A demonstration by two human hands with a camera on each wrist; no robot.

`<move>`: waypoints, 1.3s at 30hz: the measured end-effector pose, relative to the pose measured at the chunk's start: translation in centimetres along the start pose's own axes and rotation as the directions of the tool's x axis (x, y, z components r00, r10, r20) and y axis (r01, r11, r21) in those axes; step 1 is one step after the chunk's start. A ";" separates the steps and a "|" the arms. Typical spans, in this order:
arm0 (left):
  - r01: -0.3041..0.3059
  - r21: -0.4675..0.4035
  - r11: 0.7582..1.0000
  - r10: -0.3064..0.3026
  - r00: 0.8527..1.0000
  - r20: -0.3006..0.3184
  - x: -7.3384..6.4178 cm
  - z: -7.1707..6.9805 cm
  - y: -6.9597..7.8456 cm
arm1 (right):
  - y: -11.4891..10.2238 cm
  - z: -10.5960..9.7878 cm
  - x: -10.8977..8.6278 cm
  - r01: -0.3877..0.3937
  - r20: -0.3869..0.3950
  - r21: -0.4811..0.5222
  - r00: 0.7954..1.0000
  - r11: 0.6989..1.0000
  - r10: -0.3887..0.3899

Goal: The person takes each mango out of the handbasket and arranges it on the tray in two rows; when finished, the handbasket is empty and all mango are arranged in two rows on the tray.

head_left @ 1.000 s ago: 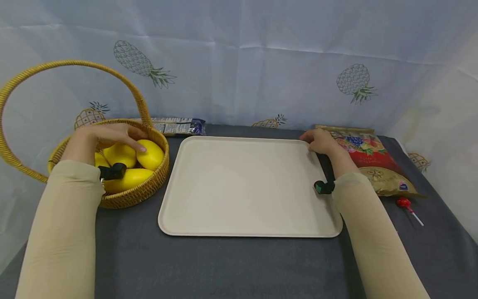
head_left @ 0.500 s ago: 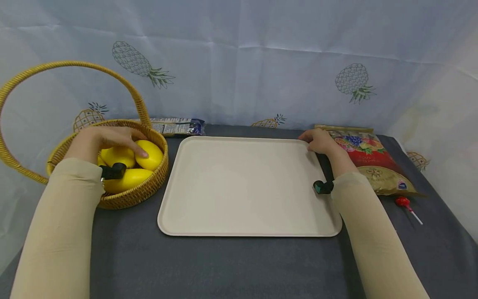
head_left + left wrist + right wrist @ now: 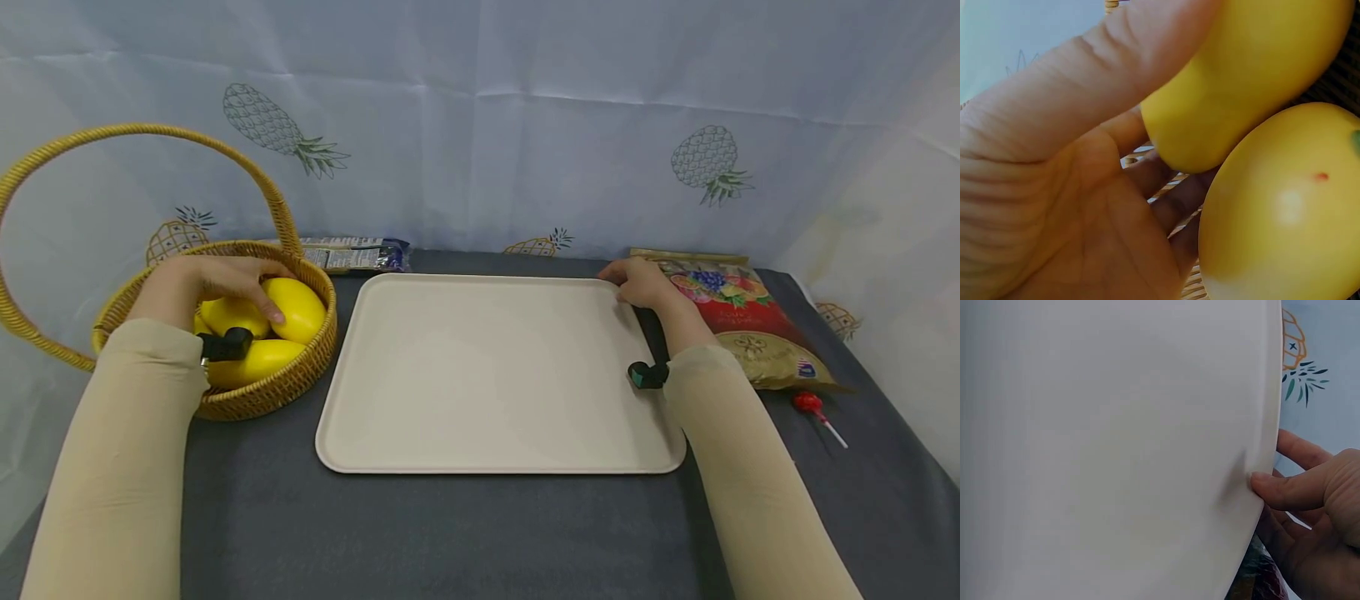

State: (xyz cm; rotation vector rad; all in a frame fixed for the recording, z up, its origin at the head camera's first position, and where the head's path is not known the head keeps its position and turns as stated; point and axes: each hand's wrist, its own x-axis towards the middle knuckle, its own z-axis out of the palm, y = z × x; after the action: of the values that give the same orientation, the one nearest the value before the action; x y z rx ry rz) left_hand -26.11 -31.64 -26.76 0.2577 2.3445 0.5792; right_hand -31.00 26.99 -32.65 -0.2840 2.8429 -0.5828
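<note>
At the left, a woven basket (image 3: 258,400) with a tall looped handle holds several smooth yellow fruits. My left hand (image 3: 225,279) reaches down into it and grips one yellow fruit (image 3: 303,308), thumb on its near side, fingers behind it. In the left wrist view the thumb lies across this fruit (image 3: 1241,69), and another yellow fruit (image 3: 1279,206) with a small red mark and a green spot sits beside it. At the far right corner of the cream tray (image 3: 495,375), my right hand (image 3: 641,282) pinches the rim, thumb on top and fingers round the outside.
A red and gold bag (image 3: 750,325) with a fruit picture lies right of the tray, a red lollipop (image 3: 813,406) in front of it. Behind the basket lies a printed packet (image 3: 360,254). A pineapple-print curtain (image 3: 480,125) backs the dark table (image 3: 450,533).
My left thumb has slid down and left over the near side of the yellow fruit, which has shifted slightly. The right hand keeps its place at the tray corner.
</note>
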 end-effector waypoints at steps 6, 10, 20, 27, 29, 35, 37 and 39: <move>-0.042 0.009 0.999 0.042 0.998 -0.054 -0.1 0.1 -0.2 | 0.0 0.0 -0.1 0.002 -0.002 0.014 1.000 1.000 -0.002; -0.075 0.018 0.997 0.076 0.993 -0.086 -0.2 0.0 -0.1 | 0.1 0.0 -0.1 -0.001 -0.009 0.022 1.000 1.000 0.001; -0.130 0.055 0.990 0.136 0.983 -0.123 -0.8 -0.4 0.5 | 0.1 0.2 0.0 -0.041 0.013 0.049 0.999 0.998 0.041; -0.121 0.046 0.992 0.129 0.967 -0.221 -2.5 -1.0 1.0 | 0.0 0.1 -0.4 -0.022 -0.004 0.054 1.000 0.998 0.023; -0.148 0.007 0.989 0.144 0.955 -0.260 -3.2 -1.2 1.3 | 0.0 0.1 -0.4 -0.021 -0.005 0.055 1.000 0.998 0.021; -0.287 -0.190 0.939 0.226 0.931 -0.288 -4.3 -1.5 2.7 | 0.1 -0.1 -0.3 -0.024 0.011 0.046 1.000 0.999 0.023; -0.336 -0.235 0.912 0.265 0.921 -0.286 -4.4 -1.4 3.3 | 0.0 -0.2 -0.3 -0.023 0.018 0.045 1.000 0.999 0.023; -0.375 -0.268 0.887 0.296 0.909 -0.293 -4.4 -1.3 4.0 | -0.1 -0.1 -0.3 -0.026 0.022 0.048 0.999 0.999 0.025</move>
State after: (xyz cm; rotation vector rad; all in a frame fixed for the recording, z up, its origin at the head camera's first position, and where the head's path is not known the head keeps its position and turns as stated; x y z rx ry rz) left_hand -23.66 -30.08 -21.45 0.4732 2.4044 1.2128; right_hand -30.69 27.01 -32.41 -0.2439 2.8032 -0.6387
